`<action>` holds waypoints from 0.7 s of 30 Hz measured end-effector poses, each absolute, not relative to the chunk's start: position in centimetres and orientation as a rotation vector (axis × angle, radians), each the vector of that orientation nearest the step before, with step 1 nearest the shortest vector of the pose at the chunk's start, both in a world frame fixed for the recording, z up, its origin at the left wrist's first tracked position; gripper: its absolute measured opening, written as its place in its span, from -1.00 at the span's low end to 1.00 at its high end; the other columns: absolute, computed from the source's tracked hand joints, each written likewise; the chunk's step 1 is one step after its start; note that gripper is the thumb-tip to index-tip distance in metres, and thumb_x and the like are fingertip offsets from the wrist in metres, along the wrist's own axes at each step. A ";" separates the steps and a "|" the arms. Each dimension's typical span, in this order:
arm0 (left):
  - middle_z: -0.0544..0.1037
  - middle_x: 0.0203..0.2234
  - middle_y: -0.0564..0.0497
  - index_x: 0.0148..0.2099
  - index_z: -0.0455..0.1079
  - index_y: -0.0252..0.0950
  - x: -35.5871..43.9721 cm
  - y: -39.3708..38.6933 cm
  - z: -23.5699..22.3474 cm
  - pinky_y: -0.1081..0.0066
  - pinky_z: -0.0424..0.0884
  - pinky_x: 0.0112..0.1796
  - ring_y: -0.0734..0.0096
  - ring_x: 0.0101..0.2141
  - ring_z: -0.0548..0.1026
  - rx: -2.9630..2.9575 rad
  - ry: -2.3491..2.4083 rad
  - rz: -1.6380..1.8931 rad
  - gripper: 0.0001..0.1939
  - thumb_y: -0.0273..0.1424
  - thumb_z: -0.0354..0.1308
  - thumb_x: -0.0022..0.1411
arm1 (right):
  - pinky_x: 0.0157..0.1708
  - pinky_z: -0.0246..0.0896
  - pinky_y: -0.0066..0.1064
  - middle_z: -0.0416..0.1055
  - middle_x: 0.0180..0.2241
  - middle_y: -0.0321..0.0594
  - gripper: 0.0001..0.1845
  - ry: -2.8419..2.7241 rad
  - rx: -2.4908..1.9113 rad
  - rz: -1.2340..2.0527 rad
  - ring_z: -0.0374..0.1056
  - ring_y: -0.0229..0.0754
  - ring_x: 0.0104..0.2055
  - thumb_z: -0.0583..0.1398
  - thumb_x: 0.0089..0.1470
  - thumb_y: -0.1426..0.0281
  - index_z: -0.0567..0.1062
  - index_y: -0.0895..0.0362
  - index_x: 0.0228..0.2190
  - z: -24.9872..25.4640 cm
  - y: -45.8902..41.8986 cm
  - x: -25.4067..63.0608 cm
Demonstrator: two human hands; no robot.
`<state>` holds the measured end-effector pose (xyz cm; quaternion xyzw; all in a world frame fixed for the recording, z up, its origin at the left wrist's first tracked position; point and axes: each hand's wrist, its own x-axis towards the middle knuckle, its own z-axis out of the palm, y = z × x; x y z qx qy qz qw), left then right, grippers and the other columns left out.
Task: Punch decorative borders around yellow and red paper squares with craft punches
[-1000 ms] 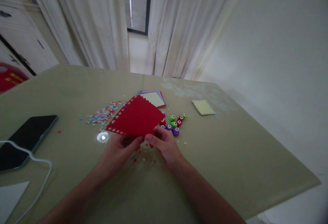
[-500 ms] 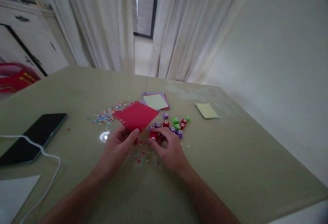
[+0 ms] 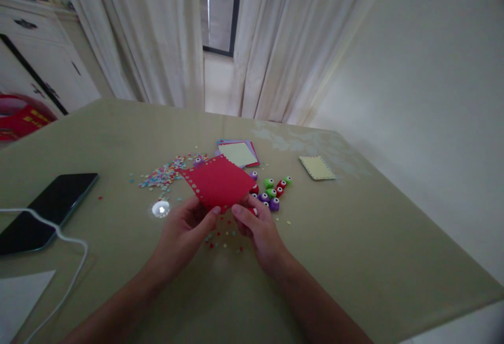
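My left hand [image 3: 189, 231] pinches the near corner of a red square of paper [image 3: 220, 181], thumb on top. Small cut-out shapes run along the paper's left and far edges. At the near right edge of the sheet, my right hand [image 3: 260, 233] is closed round a small red craft punch [image 3: 254, 211] with an eye on it, mostly covered by the fingers. Whether the paper sits inside the punch I cannot tell. Just beyond that hand lie several green, red and purple eye-shaped craft punches [image 3: 271, 193]. Tiny paper cut-outs [image 3: 225, 246] are scattered below the hands.
A heap of coloured paper bits [image 3: 163, 175] lies to the left, near a bright round spot [image 3: 160, 208]. Stacked paper squares [image 3: 238, 153] are behind the red sheet; a pale yellow square [image 3: 317, 168] lies right. A phone [image 3: 47, 210], white cable [image 3: 74, 240] and white sheet [image 3: 23, 294] occupy the left.
My right hand moved off the red paper with the red punch half a second ago and is now back at its edge. My left hand kept its hold; the paper tilts differently.
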<state>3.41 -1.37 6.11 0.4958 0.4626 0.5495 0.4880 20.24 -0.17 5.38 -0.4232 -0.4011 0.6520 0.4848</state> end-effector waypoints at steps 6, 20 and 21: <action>0.75 -0.29 -0.07 -0.09 0.62 -0.25 3.4 -1.8 5.2 0.34 0.60 -0.31 0.18 -0.31 0.68 1.262 1.117 1.279 -0.70 -0.17 0.40 0.24 | -0.54 0.03 -0.47 0.47 -0.53 -0.38 -0.70 -0.809 -1.030 1.607 0.20 -0.33 -0.56 0.51 -0.20 0.29 0.63 0.10 -0.37 5.6 -0.3 20.0; 0.66 -0.45 0.04 -0.25 0.55 -0.20 2.9 -2.3 4.0 0.38 0.46 -0.40 0.29 -0.44 0.59 1.651 1.358 1.261 -0.86 -0.26 0.28 0.33 | -0.59 -0.24 -0.43 0.23 -0.66 -0.51 -0.73 -0.810 -1.115 1.569 -0.06 -0.38 -0.62 0.48 -0.19 0.30 0.53 0.09 -0.47 5.5 -0.2 19.9; 0.65 -0.47 0.04 -0.26 0.55 -0.19 2.9 -2.3 4.0 0.38 0.45 -0.41 0.30 -0.45 0.57 1.670 1.367 1.263 -0.85 -0.26 0.27 0.33 | -0.59 -0.24 -0.43 0.24 -0.65 -0.51 -0.73 -0.796 -1.116 1.575 -0.06 -0.38 -0.62 0.48 -0.20 0.31 0.53 0.09 -0.46 5.6 -0.2 19.8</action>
